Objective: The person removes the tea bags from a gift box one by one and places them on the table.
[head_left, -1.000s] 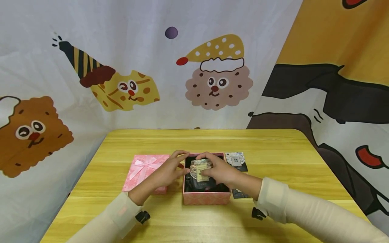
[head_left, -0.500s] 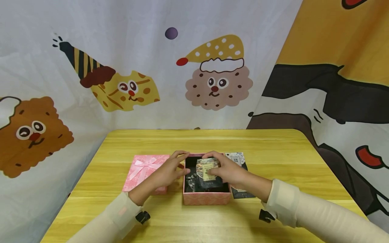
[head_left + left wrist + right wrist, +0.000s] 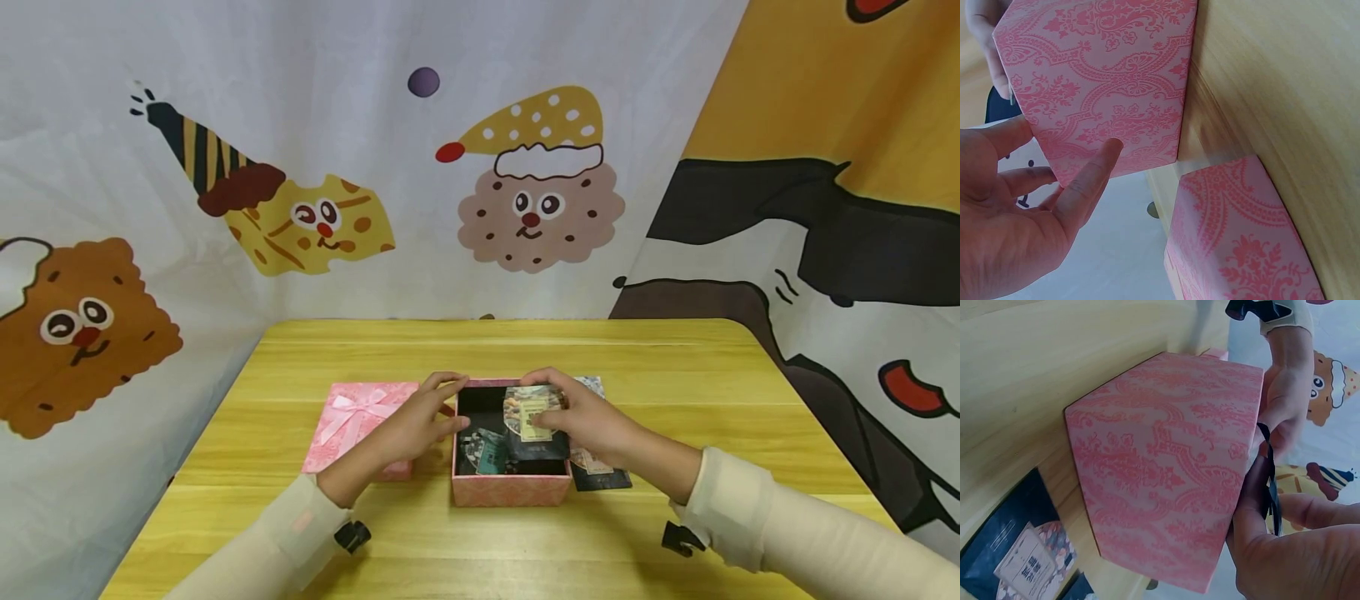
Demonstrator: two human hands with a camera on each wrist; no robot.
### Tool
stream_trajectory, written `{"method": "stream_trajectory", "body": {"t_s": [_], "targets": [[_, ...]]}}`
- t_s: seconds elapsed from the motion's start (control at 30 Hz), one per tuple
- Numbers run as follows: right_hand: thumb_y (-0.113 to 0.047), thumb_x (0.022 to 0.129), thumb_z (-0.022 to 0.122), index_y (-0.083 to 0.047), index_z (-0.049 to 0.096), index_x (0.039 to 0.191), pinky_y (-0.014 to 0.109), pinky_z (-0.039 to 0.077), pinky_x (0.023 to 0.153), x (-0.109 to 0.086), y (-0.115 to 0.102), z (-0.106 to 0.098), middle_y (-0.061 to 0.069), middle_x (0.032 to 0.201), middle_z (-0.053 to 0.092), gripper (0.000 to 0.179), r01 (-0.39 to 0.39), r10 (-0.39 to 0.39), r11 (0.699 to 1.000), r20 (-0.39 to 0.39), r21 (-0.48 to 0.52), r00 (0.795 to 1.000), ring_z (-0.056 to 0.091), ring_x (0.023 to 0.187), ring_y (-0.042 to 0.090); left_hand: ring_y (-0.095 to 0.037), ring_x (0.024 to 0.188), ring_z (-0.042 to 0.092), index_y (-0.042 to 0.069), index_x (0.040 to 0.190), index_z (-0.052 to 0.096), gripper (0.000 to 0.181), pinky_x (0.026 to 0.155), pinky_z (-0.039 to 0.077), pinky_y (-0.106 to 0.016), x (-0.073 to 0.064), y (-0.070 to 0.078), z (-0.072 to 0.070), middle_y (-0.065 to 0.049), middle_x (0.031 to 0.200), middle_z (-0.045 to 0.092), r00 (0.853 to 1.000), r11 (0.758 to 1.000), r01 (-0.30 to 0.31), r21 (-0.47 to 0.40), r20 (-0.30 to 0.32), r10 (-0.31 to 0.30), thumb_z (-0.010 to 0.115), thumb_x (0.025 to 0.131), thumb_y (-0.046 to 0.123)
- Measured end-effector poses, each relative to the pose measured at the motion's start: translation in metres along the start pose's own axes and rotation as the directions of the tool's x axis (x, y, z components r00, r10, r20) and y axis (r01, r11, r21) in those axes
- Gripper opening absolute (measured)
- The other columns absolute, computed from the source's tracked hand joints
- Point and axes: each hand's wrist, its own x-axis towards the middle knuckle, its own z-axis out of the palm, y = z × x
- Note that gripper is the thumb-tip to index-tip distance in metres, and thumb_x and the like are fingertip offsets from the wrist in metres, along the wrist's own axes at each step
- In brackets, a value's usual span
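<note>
Packet (image 3: 529, 423): I see it over the right part of the box, toward three o'clock from the box's middle; a pale yellow label sits on its face, and from the right wrist I get it edge-on, just above the rim.
Right hand (image 3: 588, 418): its grip is narrow, pinching the packet, thumb across the face and fingers behind.
Left hand (image 3: 418, 422): at nine o'clock I have thumb and fingers spread wide; the left wrist camera shows me one fingertip at the rim and another against the outer wall.
Box (image 3: 510, 492): pink and patterned, upright, topless, resting on the table (image 3: 405, 537).
Second packet (image 3: 491, 452): inside the box, around seven o'clock from its middle, with a teal label.
Loose packets (image 3: 602, 478): on the table just beside the box, between two and four o'clock, partly hidden from me by the right hand.
Lid (image 3: 352, 429): near the box at nine o'clock, pink, a ribbon bow (image 3: 360, 403) on top.
Cloth (image 3: 420, 167): beyond the table at twelve o'clock, printed with cartoon biscuits.
</note>
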Motion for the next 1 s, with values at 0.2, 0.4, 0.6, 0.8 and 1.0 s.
{"method": "stream_trajectory", "body": {"t_s": [0.2, 0.4, 0.6, 0.8, 1.0], "targets": [[-0.008, 0.101, 0.062, -0.013, 0.049, 0.146, 0.025, 0.029, 0.046, -0.009, 0.000, -0.011, 0.027, 0.131, 0.048, 0.047, 0.013, -0.013, 0.999, -0.012, 0.035, 1.000, 0.020, 0.047, 0.010, -0.029, 0.111, 0.067, 0.000, 0.158, 0.036, 0.067, 0.084, 0.057, -0.030, 0.000, 0.001, -0.001, -0.017, 0.159, 0.035, 1.000, 1.000, 0.004, -0.007, 0.004, -0.004, 0.067, 0.102, 0.016], [-0.006, 0.101, 0.062, -0.011, 0.049, 0.146, 0.025, 0.029, 0.049, -0.013, 0.003, -0.020, 0.027, 0.138, 0.041, 0.047, 0.016, -0.013, 0.997, -0.040, 0.069, 0.999, 0.020, 0.050, 0.011, -0.029, 0.111, 0.066, 0.000, 0.159, 0.036, 0.067, 0.082, 0.056, -0.027, -0.001, 0.002, -0.001, -0.016, 0.159, 0.035, 1.000, 1.000, 0.012, -0.009, 0.006, -0.012, 0.067, 0.102, 0.017], [-0.006, 0.102, 0.061, -0.009, 0.046, 0.147, 0.030, 0.040, 0.063, -0.016, 0.010, -0.030, 0.026, 0.159, 0.013, 0.047, 0.020, -0.012, 0.994, -0.074, 0.112, 0.997, 0.040, 0.075, 0.021, -0.029, 0.110, 0.067, 0.000, 0.158, 0.037, 0.067, 0.084, 0.057, -0.029, -0.002, 0.002, -0.001, -0.017, 0.159, 0.035, 1.000, 1.000, 0.003, -0.003, 0.005, -0.003, 0.067, 0.102, 0.018], [-0.008, 0.102, 0.061, -0.006, 0.045, 0.147, 0.032, 0.041, 0.066, -0.022, 0.015, -0.038, 0.022, 0.168, 0.001, 0.048, 0.020, -0.010, 0.995, -0.107, 0.094, 0.994, 0.042, 0.082, 0.025, -0.029, 0.110, 0.067, -0.001, 0.158, 0.037, 0.067, 0.085, 0.058, -0.031, -0.002, 0.001, -0.001, -0.017, 0.158, 0.036, 1.000, 1.000, -0.002, -0.004, 0.004, 0.002, 0.067, 0.102, 0.018], [-0.010, 0.101, 0.062, -0.005, 0.048, 0.144, 0.041, 0.043, 0.094, -0.027, 0.020, -0.043, 0.022, 0.170, -0.006, 0.045, 0.021, -0.008, 0.996, -0.146, 0.087, 0.989, 0.021, 0.146, 0.044, -0.029, 0.111, 0.067, 0.000, 0.158, 0.038, 0.067, 0.089, 0.059, -0.035, -0.002, 0.001, -0.001, -0.016, 0.158, 0.036, 1.000, 1.000, 0.010, 0.000, 0.002, -0.010, 0.068, 0.101, 0.020]]}}
